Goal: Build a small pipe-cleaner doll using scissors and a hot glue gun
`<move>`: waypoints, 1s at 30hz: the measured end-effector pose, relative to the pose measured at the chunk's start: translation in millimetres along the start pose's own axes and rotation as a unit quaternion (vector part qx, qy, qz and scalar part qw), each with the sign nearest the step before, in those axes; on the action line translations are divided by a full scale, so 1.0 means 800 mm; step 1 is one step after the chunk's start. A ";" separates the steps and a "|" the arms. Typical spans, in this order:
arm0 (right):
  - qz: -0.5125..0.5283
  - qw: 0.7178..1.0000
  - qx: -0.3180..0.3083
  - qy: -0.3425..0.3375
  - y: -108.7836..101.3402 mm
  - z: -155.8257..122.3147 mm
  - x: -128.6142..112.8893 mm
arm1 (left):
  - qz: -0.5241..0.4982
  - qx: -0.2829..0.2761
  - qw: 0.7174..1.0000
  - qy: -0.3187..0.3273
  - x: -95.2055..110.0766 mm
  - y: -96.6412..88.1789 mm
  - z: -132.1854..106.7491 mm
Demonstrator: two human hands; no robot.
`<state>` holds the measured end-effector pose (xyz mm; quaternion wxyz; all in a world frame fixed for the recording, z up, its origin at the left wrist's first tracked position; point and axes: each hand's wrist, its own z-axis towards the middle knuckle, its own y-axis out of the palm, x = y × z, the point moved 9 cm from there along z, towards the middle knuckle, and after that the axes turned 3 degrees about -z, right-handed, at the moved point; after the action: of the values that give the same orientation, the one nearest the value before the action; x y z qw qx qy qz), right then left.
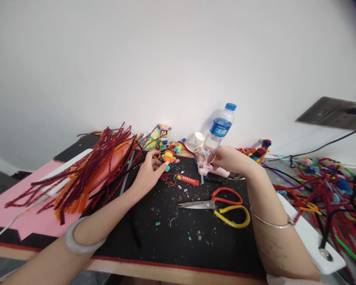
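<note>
My left hand (149, 171) has its thumb and fingers closed around a small, colourful pipe-cleaner figure (168, 156), mostly orange with teal below. My right hand (229, 159) is bent down over a pink glue gun (206, 168), its fingers curled together. What those fingertips hold, if anything, is hidden. Between and below the hands, open scissors (209, 204) with one red and one yellow handle rest on the black mat (166, 249). Just beyond the left thumb lies a red paper strip (188, 180) with white lettering.
Red and orange pipe cleaners (80, 174) cover pink paper (6, 198) at left. A water bottle (221, 126) and a tipped paper cup (195, 141) stand by the wall. More pipe cleaners (338, 206) and a white power strip (311, 237) are at right. Scraps litter the mat.
</note>
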<state>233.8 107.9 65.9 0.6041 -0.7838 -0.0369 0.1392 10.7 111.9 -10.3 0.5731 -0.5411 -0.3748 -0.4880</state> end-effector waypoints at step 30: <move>0.101 0.986 -0.005 -0.132 0.031 0.014 -0.074 | -0.173 0.049 0.983 0.023 0.017 -0.009 -0.003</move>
<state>171.4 98.3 49.9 0.5732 -0.7612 -0.0374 0.3011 6.8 107.6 3.8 0.5140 -0.4282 -0.4730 -0.5734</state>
